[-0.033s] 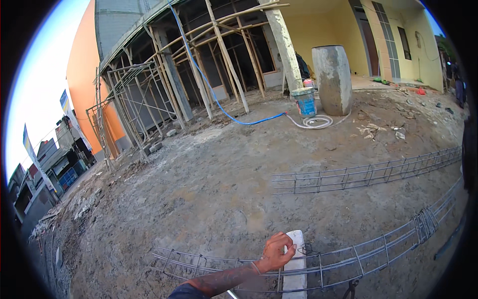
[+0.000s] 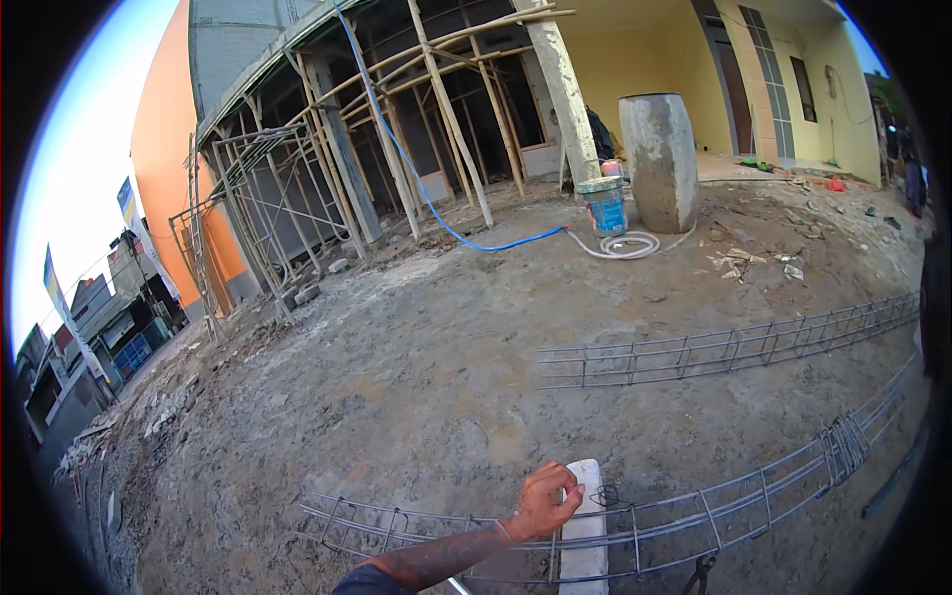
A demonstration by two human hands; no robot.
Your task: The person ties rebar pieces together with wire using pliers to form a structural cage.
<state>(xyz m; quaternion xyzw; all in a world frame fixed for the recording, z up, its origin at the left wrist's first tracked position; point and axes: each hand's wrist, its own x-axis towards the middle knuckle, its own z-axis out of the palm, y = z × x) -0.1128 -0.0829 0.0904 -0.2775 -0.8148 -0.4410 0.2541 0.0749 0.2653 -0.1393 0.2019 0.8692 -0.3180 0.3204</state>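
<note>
My left hand [image 2: 546, 502] reaches in from the lower edge, over a long rebar cage [image 2: 650, 524] of thin steel rods and square stirrups. Its fingers are curled toward the thumb; whatever they grip is hidden. Right beside the fingertips is a small loop of dark thin wire [image 2: 608, 495] at the cage's upper rod. Under the cage lies a pale, narrow block [image 2: 584, 562], crossing it. The dark jaws of a pincer-like tool [image 2: 700, 573] show at the bottom edge, by the lower rod; its handles are out of sight. My right hand is out of the picture.
A second rebar cage [image 2: 729, 350] lies farther off on muddy ground. Beyond it stand a tall concrete cylinder [image 2: 658, 164], a paint bucket [image 2: 604, 206] and a coiled pale hose [image 2: 631, 244] joined to a blue one. Bamboo props [image 2: 451, 119] hold up the unfinished building behind.
</note>
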